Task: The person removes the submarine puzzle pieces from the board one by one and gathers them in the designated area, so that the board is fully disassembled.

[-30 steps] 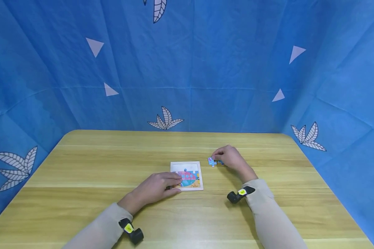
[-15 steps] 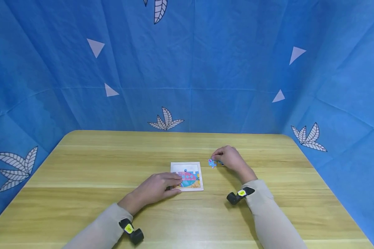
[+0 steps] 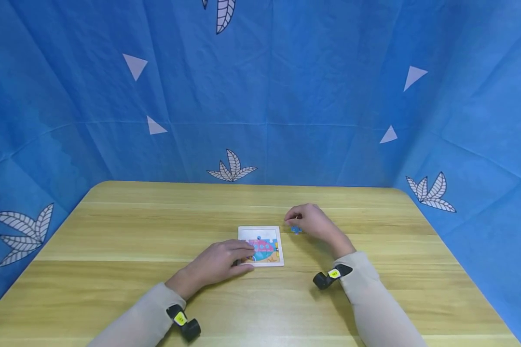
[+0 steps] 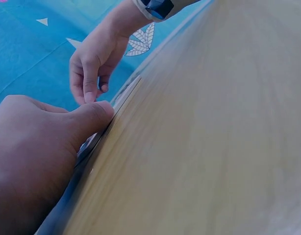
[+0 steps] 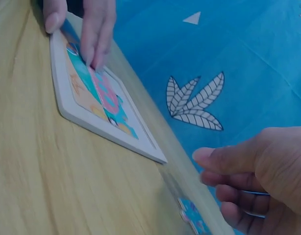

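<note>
Head view: left hand (image 3: 221, 260) spread on one puzzle (image 3: 266, 254); right hand (image 3: 314, 222), grip unclear, near one piece (image 3: 296, 231)

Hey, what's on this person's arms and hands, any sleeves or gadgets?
The left hand and right hand are both gloveless. The left sleeve and right sleeve are long, plain and light beige. At each wrist sits a small black camera on a black strap, with a yellow label whose print is too small to read.

Lane free btwn forearms (image 3: 384, 311); L hand (image 3: 219, 260) blocks tray (image 3: 281, 251) on L.
</note>
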Tool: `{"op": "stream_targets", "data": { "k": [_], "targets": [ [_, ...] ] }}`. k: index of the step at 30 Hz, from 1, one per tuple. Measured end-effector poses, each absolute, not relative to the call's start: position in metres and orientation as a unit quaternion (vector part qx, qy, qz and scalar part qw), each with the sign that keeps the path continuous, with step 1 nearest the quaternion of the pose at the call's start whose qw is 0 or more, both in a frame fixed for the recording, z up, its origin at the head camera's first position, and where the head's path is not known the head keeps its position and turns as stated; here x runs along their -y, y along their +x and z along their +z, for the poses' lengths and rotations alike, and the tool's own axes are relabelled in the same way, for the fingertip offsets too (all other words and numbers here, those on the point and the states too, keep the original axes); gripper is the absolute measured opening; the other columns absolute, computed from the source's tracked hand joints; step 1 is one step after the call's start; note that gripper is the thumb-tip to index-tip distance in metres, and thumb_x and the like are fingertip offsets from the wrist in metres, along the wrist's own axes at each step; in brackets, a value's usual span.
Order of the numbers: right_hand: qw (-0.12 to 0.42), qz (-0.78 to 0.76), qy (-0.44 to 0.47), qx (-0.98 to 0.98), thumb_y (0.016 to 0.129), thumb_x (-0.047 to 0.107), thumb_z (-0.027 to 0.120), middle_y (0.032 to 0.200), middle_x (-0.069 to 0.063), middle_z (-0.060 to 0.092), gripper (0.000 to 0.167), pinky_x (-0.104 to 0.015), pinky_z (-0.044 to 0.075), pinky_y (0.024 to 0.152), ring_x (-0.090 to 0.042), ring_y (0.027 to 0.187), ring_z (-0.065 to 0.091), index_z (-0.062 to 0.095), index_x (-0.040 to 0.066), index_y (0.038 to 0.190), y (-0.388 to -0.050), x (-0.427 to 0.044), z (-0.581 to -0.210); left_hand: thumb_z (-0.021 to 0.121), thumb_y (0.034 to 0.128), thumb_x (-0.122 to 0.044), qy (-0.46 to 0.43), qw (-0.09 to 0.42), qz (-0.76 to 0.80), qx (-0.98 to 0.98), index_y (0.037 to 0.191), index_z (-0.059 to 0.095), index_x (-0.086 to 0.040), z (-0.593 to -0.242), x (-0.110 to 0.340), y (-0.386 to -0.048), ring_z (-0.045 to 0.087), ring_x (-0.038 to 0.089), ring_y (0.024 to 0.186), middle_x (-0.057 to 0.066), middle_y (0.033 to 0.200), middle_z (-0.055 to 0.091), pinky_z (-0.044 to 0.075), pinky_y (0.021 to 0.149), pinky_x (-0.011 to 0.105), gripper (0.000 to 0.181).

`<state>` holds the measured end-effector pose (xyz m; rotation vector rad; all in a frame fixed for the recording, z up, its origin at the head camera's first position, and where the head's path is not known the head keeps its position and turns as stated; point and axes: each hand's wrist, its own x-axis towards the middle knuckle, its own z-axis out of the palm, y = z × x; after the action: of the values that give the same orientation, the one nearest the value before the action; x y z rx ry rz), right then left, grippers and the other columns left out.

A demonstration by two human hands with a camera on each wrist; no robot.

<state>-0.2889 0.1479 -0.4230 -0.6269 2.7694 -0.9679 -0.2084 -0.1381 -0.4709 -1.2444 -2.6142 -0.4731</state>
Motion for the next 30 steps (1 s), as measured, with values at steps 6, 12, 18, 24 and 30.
{"op": "stream_targets", "data": {
  "k": [6, 12, 18, 24, 30],
  "targets": [
    [0.069, -0.308, -0.252, -0.915, 0.092, 0.018, 0.07, 0.09, 0.007, 0.07, 0.008, -0.03, 0.049, 0.069, -0.011, 0.077, 0.056, 0.076, 0.014, 0.096, -0.284, -0.137, -0.424, 0.064, 0.0928, -0.046, -0.431, 0.109, -0.163, 0.881, 0.124, 0.068, -0.013, -0.47, 0.135, -0.207, 0.057, 0.015, 0.12, 0.0, 0.128, 0.064, 0.046, 0.103, 0.034, 0.046],
    [0.079, -0.289, -0.3, -0.906, 0.091, 0.018, 0.071, 0.097, 0.007, 0.07, 0.01, -0.033, 0.052, 0.081, -0.011, 0.089, 0.061, 0.076, 0.015, 0.099, -0.279, -0.13, -0.424, 0.06, 0.0951, -0.048, -0.424, 0.089, -0.154, 0.888, 0.133, 0.063, -0.014, -0.471, 0.129, -0.205, 0.051, 0.016, 0.127, 0.0, 0.136, 0.058, 0.042, 0.107, 0.035, 0.051],
    [0.094, -0.264, -0.315, -0.907, 0.091, 0.021, 0.072, 0.098, 0.009, 0.068, 0.011, -0.031, 0.052, 0.081, -0.009, 0.09, 0.06, 0.076, 0.018, 0.101, -0.277, -0.125, -0.427, 0.055, 0.0977, -0.048, -0.421, 0.073, -0.138, 0.894, 0.139, 0.057, -0.013, -0.473, 0.123, -0.205, 0.046, 0.017, 0.133, 0.0, 0.141, 0.054, 0.038, 0.11, 0.034, 0.054],
    [0.095, -0.243, -0.323, -0.91, 0.09, 0.02, 0.072, 0.096, 0.01, 0.066, 0.009, -0.029, 0.051, 0.076, -0.007, 0.085, 0.058, 0.076, 0.018, 0.099, -0.274, -0.119, -0.427, 0.054, 0.0995, -0.044, -0.428, 0.082, -0.13, 0.891, 0.14, 0.056, -0.011, -0.473, 0.122, -0.204, 0.046, 0.019, 0.132, 0.003, 0.142, 0.053, 0.041, 0.108, 0.037, 0.052],
    [0.09, -0.221, -0.335, -0.911, 0.09, 0.018, 0.072, 0.093, 0.009, 0.066, 0.008, -0.028, 0.051, 0.074, -0.007, 0.081, 0.057, 0.076, 0.016, 0.098, -0.273, -0.114, -0.429, 0.051, 0.102, -0.04, -0.42, 0.069, -0.137, 0.895, 0.14, 0.056, -0.013, -0.473, 0.122, -0.203, 0.046, 0.017, 0.133, 0.002, 0.142, 0.053, 0.042, 0.107, 0.037, 0.047]
  ]
}}
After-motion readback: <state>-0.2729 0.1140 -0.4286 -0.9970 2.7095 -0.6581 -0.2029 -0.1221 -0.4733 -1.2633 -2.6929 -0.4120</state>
